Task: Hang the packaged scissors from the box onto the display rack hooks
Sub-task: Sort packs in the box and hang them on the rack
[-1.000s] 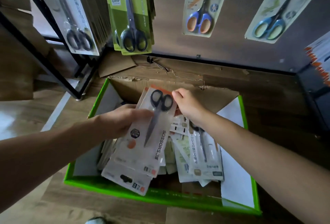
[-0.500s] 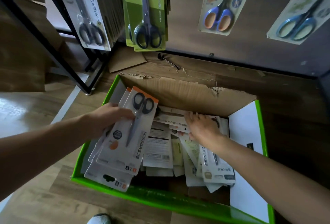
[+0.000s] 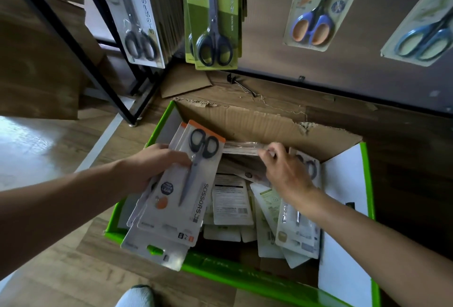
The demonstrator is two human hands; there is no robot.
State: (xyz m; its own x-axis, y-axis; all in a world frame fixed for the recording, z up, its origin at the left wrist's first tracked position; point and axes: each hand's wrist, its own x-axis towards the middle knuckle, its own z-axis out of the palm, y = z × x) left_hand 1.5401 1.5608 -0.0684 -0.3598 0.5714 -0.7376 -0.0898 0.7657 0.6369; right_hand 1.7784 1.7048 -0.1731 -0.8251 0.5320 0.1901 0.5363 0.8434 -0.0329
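Note:
A green-edged cardboard box (image 3: 235, 276) sits on the floor with several packaged scissors inside. My left hand (image 3: 152, 164) grips a stack of white scissor packs (image 3: 186, 196) over the box's left side; the top pack shows black-handled scissors and an orange strip. My right hand (image 3: 282, 172) pinches the edge of another pack (image 3: 242, 151) and lifts it on its side near the box's back wall. More packs (image 3: 231, 199) lie flat below. The display rack (image 3: 343, 66) rises behind the box with scissor packs hanging on it.
Hanging on the rack are green packs (image 3: 213, 20), a white pack (image 3: 137, 17), a blue-and-orange pair (image 3: 316, 7) and a blue pair (image 3: 421, 27). A loose hook (image 3: 241, 85) lies on the floor behind the box. A black frame leg (image 3: 103, 81) stands left. My foot (image 3: 136, 297) is below.
My right hand let go of the stack's top, dipped into the box and now lifts a pack by its edge. My left hand with the stack shifted slightly left.

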